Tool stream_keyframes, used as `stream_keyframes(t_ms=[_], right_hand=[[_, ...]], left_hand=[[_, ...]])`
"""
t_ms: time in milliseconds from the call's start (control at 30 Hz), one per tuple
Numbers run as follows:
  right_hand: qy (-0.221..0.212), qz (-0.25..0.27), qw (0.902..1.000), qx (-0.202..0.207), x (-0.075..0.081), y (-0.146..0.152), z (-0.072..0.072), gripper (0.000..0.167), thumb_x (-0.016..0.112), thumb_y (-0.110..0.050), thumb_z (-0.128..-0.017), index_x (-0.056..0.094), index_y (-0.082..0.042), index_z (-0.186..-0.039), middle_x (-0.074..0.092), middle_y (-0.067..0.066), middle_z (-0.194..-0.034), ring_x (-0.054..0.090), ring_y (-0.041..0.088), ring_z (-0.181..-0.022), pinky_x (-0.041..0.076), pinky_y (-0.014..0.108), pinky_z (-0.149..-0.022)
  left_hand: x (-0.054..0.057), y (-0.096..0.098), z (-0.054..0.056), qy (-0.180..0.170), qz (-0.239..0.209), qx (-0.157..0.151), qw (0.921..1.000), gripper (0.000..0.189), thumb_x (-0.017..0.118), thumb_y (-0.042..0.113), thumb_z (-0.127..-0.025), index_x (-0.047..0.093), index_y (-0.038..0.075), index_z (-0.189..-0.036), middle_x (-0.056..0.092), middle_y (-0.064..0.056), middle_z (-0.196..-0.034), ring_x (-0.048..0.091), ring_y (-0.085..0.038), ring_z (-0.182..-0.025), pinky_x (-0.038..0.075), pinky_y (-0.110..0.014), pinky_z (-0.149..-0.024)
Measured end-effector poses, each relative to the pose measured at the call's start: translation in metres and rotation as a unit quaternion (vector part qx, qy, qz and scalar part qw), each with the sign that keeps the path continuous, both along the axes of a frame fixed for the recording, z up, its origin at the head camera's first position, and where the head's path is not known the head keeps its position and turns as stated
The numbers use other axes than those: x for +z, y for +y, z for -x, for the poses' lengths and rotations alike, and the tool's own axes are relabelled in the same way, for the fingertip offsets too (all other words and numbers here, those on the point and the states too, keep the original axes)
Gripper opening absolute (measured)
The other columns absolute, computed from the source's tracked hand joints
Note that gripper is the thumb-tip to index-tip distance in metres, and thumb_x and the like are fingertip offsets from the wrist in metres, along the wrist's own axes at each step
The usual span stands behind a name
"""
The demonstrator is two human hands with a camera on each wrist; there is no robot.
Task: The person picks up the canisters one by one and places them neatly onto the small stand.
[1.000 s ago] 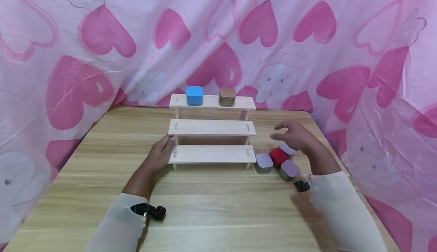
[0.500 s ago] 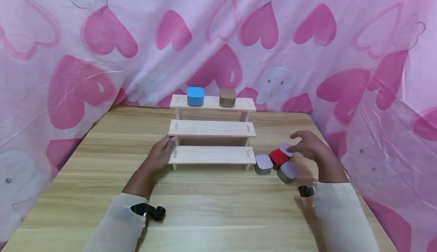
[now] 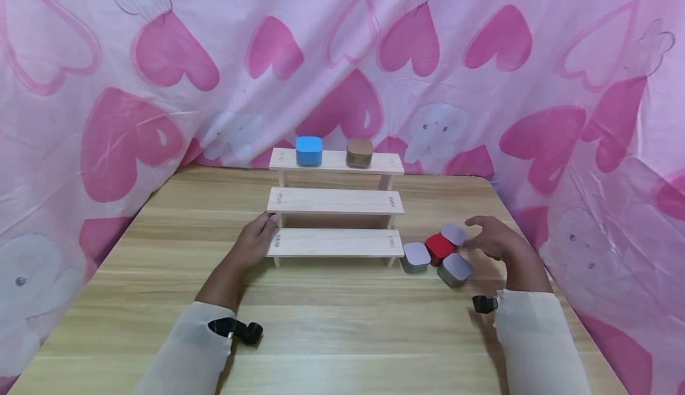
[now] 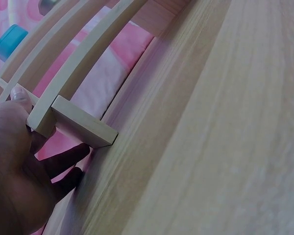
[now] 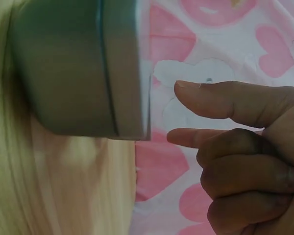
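A three-tier wooden step shelf (image 3: 336, 243) stands on the table. My left hand (image 3: 253, 240) grips its left end; in the left wrist view the thumb (image 4: 20, 97) lies against the wood while the lower fingers hang free. On the top tier sit a blue tin (image 3: 308, 152) and a brown tin (image 3: 359, 154). Right of the shelf, a red tin (image 3: 439, 248) is clustered with silvery tins (image 3: 455, 270). Just right of this cluster is my right hand (image 3: 495, 240), holding nothing. Its thumb and index finger stand apart near a tin (image 5: 63, 73), the other fingers bent.
The wood-grain table (image 3: 332, 335) extends in front of the shelf and to both sides. A pink heart-patterned cloth (image 3: 342, 44) hangs behind it and along the sides. Black wrist cameras (image 3: 248, 332) are worn at both sleeves.
My right hand has moved right and towards me, from above the back of the tin cluster to its right side. My left hand stays on the shelf.
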State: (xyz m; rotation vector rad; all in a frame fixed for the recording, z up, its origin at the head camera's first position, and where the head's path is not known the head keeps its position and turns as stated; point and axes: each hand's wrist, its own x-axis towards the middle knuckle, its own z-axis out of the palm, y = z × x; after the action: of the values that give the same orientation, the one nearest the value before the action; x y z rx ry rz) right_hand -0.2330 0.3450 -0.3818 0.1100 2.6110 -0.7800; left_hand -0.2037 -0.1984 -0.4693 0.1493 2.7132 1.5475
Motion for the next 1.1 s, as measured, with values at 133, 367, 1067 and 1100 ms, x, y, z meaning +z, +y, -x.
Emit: stream_keyframes(t_ms=[133, 367, 1067, 1100], right_hand=[[-0.006, -0.002, 1.0, 0.0, -0.004, -0.001, 0.001, 0.089, 0.082, -0.013, -0.089, 0.036, 0.008, -0.162, 0.057, 0.03, -0.122, 0.05, 0.027, -0.078, 0.047, 0.033, -0.062], [-0.012, -0.027, 0.9995, -0.007, -0.008, -0.006, 0.005, 0.094, 0.082, -0.005, -0.086, 0.032, 0.01, -0.163, 0.035, 0.041, -0.163, 0.053, 0.052, -0.125, 0.061, 0.061, -0.098], [-0.045, -0.036, 0.9976, -0.039, -0.017, -0.01, 0.013, 0.082, 0.078, -0.004, -0.092, 0.038, 0.005, -0.163, 0.041, 0.039, -0.16, 0.05, 0.057, -0.135, 0.054, 0.074, -0.106], [-0.043, -0.039, 0.9976, -0.038, -0.017, -0.01, 0.012, 0.082, 0.078, -0.004, -0.091, 0.038, 0.005, -0.162, 0.041, 0.04, -0.159, 0.05, 0.057, -0.134, 0.055, 0.074, -0.105]], left_hand=[[0.001, 0.0, -0.002, -0.005, -0.015, 0.0, 0.9999, 0.061, 0.031, 0.052, -0.119, 0.047, 0.014, -0.164, 0.045, -0.02, -0.171, 0.039, -0.043, -0.161, 0.029, -0.064, -0.133], [-0.001, 0.0, -0.001, -0.006, -0.013, 0.0, 0.9999, 0.06, 0.031, 0.052, -0.119, 0.046, 0.016, -0.165, 0.045, -0.019, -0.172, 0.039, -0.042, -0.161, 0.029, -0.064, -0.133], [0.0, -0.001, 0.002, 0.007, 0.007, 0.01, 0.9999, 0.053, 0.033, 0.05, -0.12, 0.06, 0.008, -0.139, 0.063, -0.021, -0.144, 0.056, -0.037, -0.129, 0.045, -0.056, -0.113], [0.001, -0.001, 0.001, 0.008, 0.006, 0.01, 0.9999, 0.053, 0.033, 0.05, -0.12, 0.06, 0.008, -0.14, 0.063, -0.021, -0.145, 0.056, -0.037, -0.13, 0.045, -0.057, -0.114]])
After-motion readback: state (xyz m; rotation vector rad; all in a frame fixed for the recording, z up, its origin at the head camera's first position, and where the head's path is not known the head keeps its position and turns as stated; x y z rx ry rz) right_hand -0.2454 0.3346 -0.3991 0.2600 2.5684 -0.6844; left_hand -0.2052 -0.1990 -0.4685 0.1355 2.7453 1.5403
